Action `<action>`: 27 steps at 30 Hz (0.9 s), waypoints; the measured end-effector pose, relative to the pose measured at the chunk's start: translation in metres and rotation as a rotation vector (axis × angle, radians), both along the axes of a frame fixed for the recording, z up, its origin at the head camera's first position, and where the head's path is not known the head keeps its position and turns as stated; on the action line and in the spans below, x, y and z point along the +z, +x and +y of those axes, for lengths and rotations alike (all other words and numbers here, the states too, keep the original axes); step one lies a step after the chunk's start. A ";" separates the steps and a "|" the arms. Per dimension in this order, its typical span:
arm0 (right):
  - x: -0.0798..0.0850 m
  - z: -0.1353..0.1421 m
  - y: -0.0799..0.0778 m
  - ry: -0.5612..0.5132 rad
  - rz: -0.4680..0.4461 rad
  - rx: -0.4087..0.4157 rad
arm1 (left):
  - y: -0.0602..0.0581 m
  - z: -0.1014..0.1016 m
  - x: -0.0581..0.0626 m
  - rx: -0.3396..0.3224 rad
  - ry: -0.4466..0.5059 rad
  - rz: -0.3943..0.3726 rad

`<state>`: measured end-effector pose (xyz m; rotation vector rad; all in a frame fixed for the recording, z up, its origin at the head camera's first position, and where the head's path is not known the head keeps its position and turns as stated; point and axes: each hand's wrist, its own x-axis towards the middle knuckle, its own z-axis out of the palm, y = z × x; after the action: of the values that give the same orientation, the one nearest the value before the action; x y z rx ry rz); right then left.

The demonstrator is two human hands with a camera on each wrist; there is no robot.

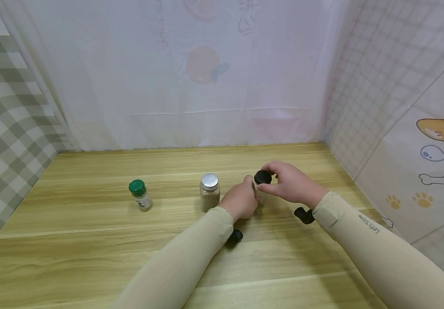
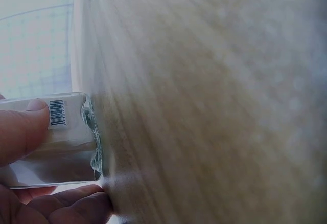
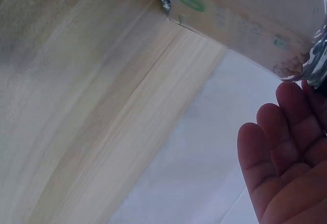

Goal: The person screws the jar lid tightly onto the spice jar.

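A small clear spice jar (image 1: 256,187) with a black lid (image 1: 263,177) stands on the wooden table (image 1: 90,240), right of centre. My left hand (image 1: 250,196) grips the jar's body from the left. In the left wrist view my thumb (image 2: 20,132) and fingers (image 2: 61,206) wrap the glass jar (image 2: 56,142), whose base touches the wood. My right hand (image 1: 274,176) curls over the black lid from the right. The right wrist view shows the labelled jar (image 3: 245,19) close above my fingers (image 3: 286,157).
A silver-lidded jar (image 1: 210,192) of brown powder stands just left of my left hand. A green-lidded jar (image 1: 141,195) stands further left. Fabric walls enclose the table at the back and on both sides.
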<state>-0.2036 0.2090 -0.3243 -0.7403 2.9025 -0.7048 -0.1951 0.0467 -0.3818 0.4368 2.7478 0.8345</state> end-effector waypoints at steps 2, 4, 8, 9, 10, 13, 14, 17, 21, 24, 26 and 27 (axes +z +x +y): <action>0.000 0.001 0.000 -0.002 -0.005 0.001 | 0.000 0.000 0.000 0.002 -0.001 -0.001; 0.000 0.002 0.001 -0.015 -0.021 0.021 | 0.000 0.000 0.000 0.004 -0.004 -0.004; -0.001 0.004 0.000 -0.049 -0.042 0.086 | 0.000 0.001 0.000 0.010 -0.006 -0.012; -0.002 0.005 0.000 -0.054 -0.046 0.098 | 0.000 0.001 0.001 0.010 -0.005 -0.013; -0.002 0.006 -0.001 -0.057 -0.045 0.110 | 0.000 0.001 0.001 0.010 -0.004 -0.013; -0.003 0.006 -0.002 -0.068 -0.040 0.126 | 0.000 0.000 0.001 0.012 -0.003 -0.013; -0.003 0.006 -0.002 -0.067 -0.036 0.127 | 0.000 0.000 0.001 0.011 -0.001 -0.014; -0.003 0.005 -0.002 -0.060 -0.026 0.115 | 0.001 0.000 0.001 0.011 0.000 -0.021; -0.002 0.003 -0.002 -0.035 -0.012 0.072 | 0.001 0.000 0.002 0.008 -0.007 -0.019; -0.002 0.002 -0.003 -0.011 -0.011 0.036 | 0.001 0.000 0.002 0.008 -0.011 -0.020; -0.002 0.002 -0.003 -0.001 -0.015 0.019 | 0.001 0.000 0.003 0.008 -0.011 -0.022; -0.003 0.002 -0.003 0.002 -0.016 0.015 | 0.001 0.000 0.003 0.008 -0.010 -0.024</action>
<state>-0.2069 0.2114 -0.3268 -0.7513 2.8797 -0.7036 -0.1940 0.0469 -0.3793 0.4114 2.7324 0.8217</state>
